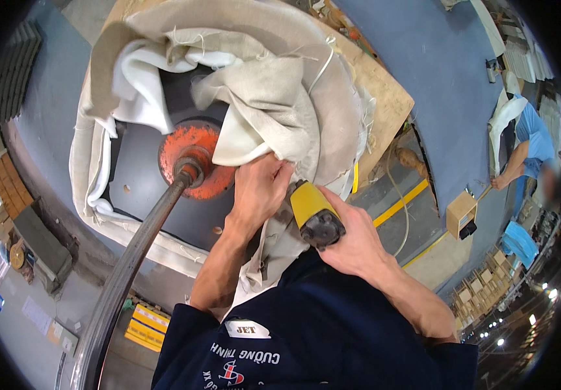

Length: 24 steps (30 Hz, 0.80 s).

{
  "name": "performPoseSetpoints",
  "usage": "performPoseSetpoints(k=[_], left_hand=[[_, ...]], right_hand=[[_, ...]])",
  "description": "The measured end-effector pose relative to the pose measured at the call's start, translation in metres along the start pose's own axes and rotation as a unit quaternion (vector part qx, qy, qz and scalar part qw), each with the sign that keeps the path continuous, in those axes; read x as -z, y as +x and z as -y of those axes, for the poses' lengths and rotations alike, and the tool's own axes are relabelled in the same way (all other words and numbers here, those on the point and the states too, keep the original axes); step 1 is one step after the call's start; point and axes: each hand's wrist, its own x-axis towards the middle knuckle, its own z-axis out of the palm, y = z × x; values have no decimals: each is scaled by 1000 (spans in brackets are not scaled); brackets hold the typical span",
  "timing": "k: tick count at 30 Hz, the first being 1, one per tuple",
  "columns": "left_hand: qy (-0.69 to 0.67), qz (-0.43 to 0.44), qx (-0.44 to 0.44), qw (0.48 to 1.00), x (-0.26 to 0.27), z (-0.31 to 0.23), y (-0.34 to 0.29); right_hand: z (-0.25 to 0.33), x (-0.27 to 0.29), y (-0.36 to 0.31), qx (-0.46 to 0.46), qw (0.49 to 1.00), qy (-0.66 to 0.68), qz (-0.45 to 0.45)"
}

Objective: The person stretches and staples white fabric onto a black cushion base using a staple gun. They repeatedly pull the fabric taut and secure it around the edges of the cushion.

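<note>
Beige upholstery fabric [270, 97] lies folded over a rounded seat-like piece with a black board [134, 188] inside its rim. White padding [142, 81] shows under the cloth at the far left. My left hand [261, 192] is closed on the edge of the fabric, pinching it near the board's right side. Beside it, my right hand [358, 237] is wrapped round a yellow and black staple gun [311, 205]. The gun's nose points away from me, close to the fabric; its tip is hidden.
A worn orange disc [179, 146] on a metal pole [140, 250] presses on the black board. Wooden board [384, 97] lies under the piece. A thin hose [407, 218] hangs at right. A co-worker in blue [533, 133] stands far right near a wooden box [461, 214]. Yellow boxes [147, 325] sit lower left.
</note>
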Motion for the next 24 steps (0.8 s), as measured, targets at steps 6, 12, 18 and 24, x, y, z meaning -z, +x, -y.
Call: performPoseSetpoints(k=[6, 12, 18, 24], left_hand=[[10, 38, -2, 999, 7, -3, 9], [-15, 48, -11, 999, 9, 2, 12], [-12, 51, -6, 999, 9, -1, 25], [-1, -7, -12, 1000, 2, -4, 23]], right_hand=[[7, -3, 4, 31, 999, -41, 7], [16, -1, 1, -18, 997, -53, 54], [14, -3, 6, -13, 997, -48, 60], [-10, 2, 22, 92, 990, -104, 8]])
